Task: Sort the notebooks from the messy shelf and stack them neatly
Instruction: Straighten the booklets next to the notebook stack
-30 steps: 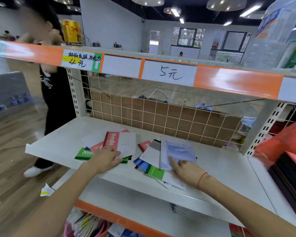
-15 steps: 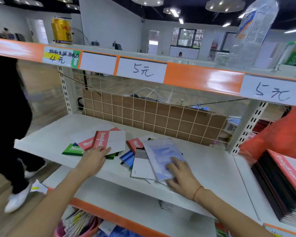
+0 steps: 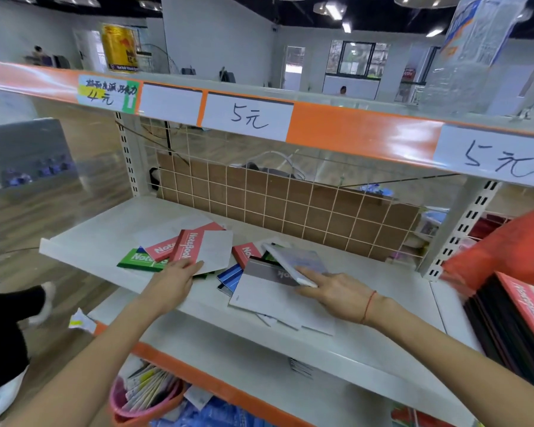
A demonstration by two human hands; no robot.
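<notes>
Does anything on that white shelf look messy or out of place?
Yes. The notebooks lie scattered at crossed angles, overlapping, and a white and grey one juts past the shelf edge. The pale blue one is tilted up under the right hand.
</notes>
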